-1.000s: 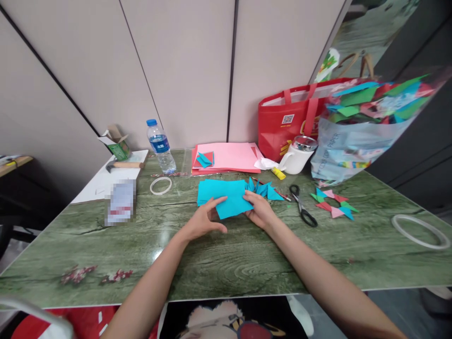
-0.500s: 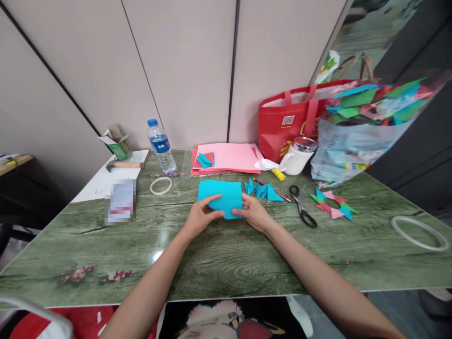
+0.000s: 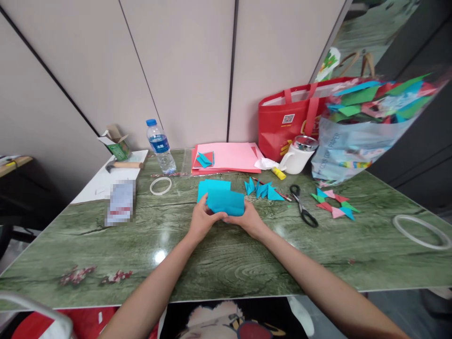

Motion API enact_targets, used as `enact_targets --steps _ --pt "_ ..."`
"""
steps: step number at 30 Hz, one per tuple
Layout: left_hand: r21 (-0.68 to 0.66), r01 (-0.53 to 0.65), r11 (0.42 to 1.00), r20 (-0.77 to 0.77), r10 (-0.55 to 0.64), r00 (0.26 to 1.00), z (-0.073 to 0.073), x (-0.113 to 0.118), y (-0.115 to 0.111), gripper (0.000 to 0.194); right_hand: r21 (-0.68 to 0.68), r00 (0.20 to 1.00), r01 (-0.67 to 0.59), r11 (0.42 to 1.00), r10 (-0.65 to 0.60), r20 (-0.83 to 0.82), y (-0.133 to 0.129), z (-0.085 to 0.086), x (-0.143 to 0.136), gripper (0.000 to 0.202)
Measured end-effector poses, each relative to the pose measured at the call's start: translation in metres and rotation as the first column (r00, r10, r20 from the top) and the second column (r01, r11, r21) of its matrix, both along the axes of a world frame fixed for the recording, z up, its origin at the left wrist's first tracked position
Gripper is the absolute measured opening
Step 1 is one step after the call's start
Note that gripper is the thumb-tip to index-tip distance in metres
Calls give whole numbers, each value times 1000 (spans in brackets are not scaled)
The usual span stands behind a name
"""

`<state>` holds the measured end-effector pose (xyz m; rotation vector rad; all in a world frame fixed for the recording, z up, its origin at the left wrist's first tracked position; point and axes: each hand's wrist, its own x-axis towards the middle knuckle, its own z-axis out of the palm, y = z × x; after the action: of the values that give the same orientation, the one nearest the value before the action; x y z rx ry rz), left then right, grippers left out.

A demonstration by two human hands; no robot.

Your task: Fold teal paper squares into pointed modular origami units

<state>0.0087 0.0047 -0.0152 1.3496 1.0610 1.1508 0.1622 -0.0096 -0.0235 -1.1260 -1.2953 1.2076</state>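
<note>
Between my two hands is a sheet of blue paper [image 3: 226, 202], raised off the table and bent, with its upper part tilted up toward the back. My left hand [image 3: 204, 219] grips its left and lower side, thumb along the near edge. On the right, my right hand [image 3: 250, 220] pinches the other end, its thumb meeting the left one at the near edge. Some fingertips are hidden behind the paper. Just behind lies more blue paper [image 3: 215, 184] flat on the table. Folded blue paper pieces [image 3: 262, 189] sit to the right of it.
Scissors [image 3: 302, 207] and a multicoloured paper ring [image 3: 334, 204] lie to the right. Pink paper [image 3: 229, 155], a white mug [image 3: 298, 155] and a red bag [image 3: 282, 122] stand behind. A water bottle [image 3: 161, 147], tape roll [image 3: 160, 186] and hammer [image 3: 125, 165] are left.
Both hands have lifted the blue sheet off the other blue paper and drawn it slightly nearer. It now bends upward, and my thumbs have come together.
</note>
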Motion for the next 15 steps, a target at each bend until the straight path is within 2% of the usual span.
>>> enact_targets --steps 3,6,8,12,15 --pt "-69 94 993 70 -89 994 5 -1 0 38 -31 999 35 999 -34 30 1 2 1 56" --pt "-107 194 975 197 -170 965 11 -3 1 41 -47 995 78 996 -75 68 2 5 3 56" --pt "-102 237 966 222 -210 952 13 -5 1 37 -49 993 87 995 -83 79 3 6 4 56" --pt "-134 175 975 195 -147 970 12 -6 1 20 -38 995 72 997 -69 75 2 5 3 56" --pt "-163 111 980 194 -79 978 9 -4 1 18 -26 996 57 998 -55 72 2 4 1 53"
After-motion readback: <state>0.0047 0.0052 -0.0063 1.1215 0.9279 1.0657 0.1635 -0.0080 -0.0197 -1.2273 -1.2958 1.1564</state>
